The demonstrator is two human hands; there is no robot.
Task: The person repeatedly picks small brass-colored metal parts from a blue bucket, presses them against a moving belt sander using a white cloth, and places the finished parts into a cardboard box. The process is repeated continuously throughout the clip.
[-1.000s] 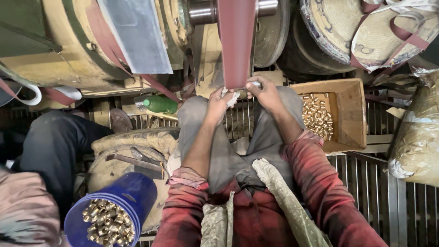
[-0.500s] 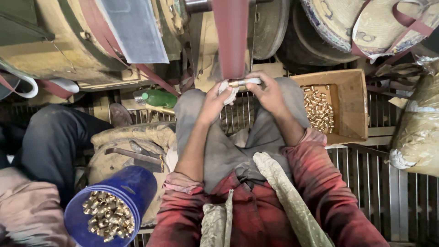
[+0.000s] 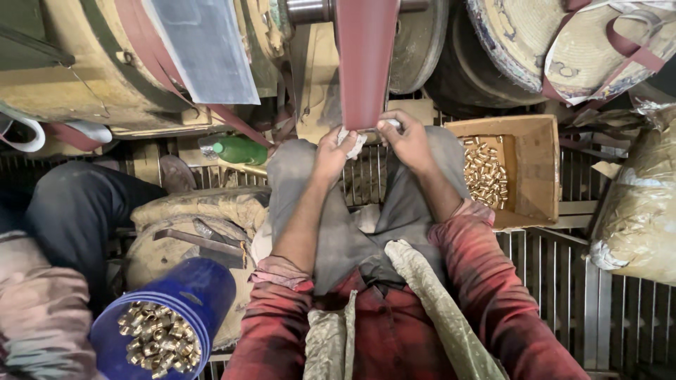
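Station: person seated facing a vertical red abrasive belt point(image 3: 362, 63) that runs down from a steel shaft point(image 3: 310, 10); large worn wheels stand to either side.
Left hand point(image 3: 331, 151): raised to the belt's lower edge, fingers pressed together around a white rag point(image 3: 352, 143) that wraps the near end of the workpiece.
Right hand point(image 3: 408, 141): level with the left, fingers pinching a small metal piece point(image 3: 391, 124) whose pale end shows at the fingertips; most of it is hidden by the hands.
Workpiece position: touching or just beside the bottom of the belt, between both hands, above the person's knees; actual contact cannot be confirmed.
Supply, right: open cardboard box point(image 3: 524, 169) of small brass fittings, resting on the metal grating point(image 3: 563, 281) beside the right knee.
Supply, left: blue bucket point(image 3: 179, 309) of similar brass fittings at the lower-left, well apart from the hands.
Other items: green bottle point(image 3: 239, 150) lying left of the belt; another person's dark trouser leg point(image 3: 77, 211) at the left edge.
Judgement on technique: light, even pressure with both hands sharing the load should serve best; the piece wants to meet the belt squarely.
Risk: rag corner hangs close to the belt and could be drawn in; fingertips are near the abrasive.
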